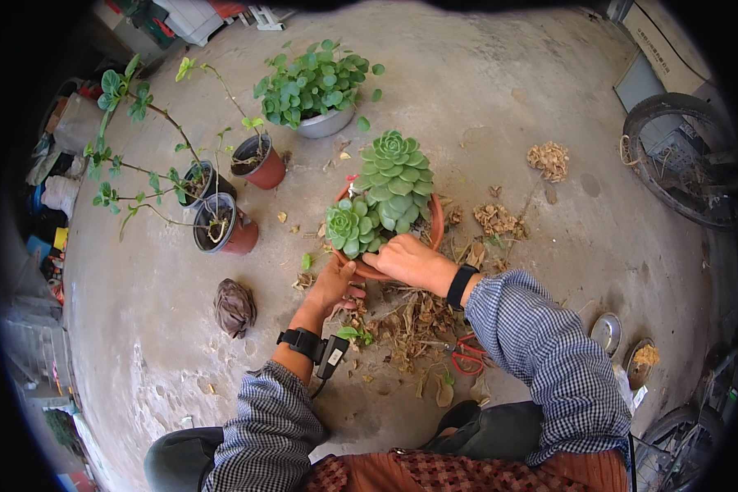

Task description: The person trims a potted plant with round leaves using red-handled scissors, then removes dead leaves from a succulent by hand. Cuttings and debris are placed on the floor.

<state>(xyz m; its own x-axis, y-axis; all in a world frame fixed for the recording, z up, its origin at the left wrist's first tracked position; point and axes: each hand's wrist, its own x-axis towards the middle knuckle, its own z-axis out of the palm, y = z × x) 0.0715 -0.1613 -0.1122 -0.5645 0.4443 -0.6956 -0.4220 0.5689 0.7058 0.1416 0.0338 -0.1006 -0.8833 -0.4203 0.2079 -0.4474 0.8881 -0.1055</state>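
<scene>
In front of me a round terracotta-coloured pot [436, 222] holds a large green rosette succulent [400, 175] and a smaller one [348, 225]. My left hand [335, 284] is at the pot's near left rim, its thumb on the rim and the other fingers below it. My right hand [404, 258] reaches over the near rim, fingers bent, beside the small succulent; its fingertips are partly hidden, and whether they pinch something I cannot tell. Dry leaves [409, 326] lie in a heap below the pot, with red-handled scissors [467, 357] at the heap's right side.
Leggy plants in pots [241, 237] stand at left, near a crumpled dark bag [234, 307]. A round-leaved plant in a grey bowl [327, 125] stands behind. Dried flower heads [548, 161], metal dishes [606, 334] and a bicycle wheel [636, 166] are at right.
</scene>
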